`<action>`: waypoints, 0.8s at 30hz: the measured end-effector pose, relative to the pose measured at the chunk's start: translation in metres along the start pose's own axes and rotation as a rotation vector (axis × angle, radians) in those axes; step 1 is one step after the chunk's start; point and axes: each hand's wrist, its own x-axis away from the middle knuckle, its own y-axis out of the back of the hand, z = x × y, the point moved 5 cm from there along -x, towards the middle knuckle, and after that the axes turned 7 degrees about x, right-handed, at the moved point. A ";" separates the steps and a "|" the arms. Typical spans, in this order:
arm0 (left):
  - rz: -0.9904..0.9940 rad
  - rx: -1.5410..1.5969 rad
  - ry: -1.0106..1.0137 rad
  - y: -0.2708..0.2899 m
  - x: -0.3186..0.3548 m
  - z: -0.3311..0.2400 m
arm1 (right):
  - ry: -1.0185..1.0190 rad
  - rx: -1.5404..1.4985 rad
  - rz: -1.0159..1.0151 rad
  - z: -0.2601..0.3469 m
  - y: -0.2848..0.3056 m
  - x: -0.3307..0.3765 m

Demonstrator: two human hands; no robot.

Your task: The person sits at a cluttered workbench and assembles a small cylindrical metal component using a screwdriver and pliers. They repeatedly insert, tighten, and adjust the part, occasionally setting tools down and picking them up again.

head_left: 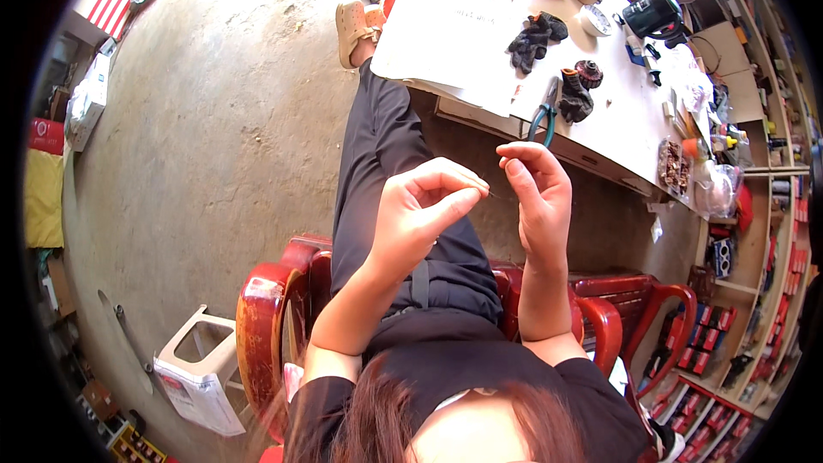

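Observation:
My left hand (422, 210) is raised over my lap, thumb and forefinger pinched together. A very thin, dark sliver seems to stick out at its fingertips, too small to name. A little to the right, my right hand (542, 193) is held up with thumb and forefinger curled toward each other; whatever lies between them cannot be made out. The two hands do not touch. Beyond the right hand, pliers with teal handles (543, 116) lie at the table's edge, beside a dark work glove (576, 99) and a round dark-red part (589, 74).
The white table (463, 43) also bears another dark glove (533, 41), a roll of tape (595, 21), a black kettle (650, 15) and a box of small brown pieces (674, 165). Red wooden armrests (266, 317) flank me. A beige stool (201, 351) stands left; stocked shelves (763, 291) line the right.

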 end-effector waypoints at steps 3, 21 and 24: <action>0.008 -0.013 0.034 0.000 0.000 0.002 | -0.047 -0.122 0.177 0.004 -0.008 0.002; -0.052 0.293 0.271 0.009 -0.008 0.028 | 0.000 -0.205 0.048 -0.013 -0.008 -0.002; -0.049 0.342 0.292 0.006 -0.010 0.029 | 0.029 -0.218 0.018 -0.015 -0.007 -0.001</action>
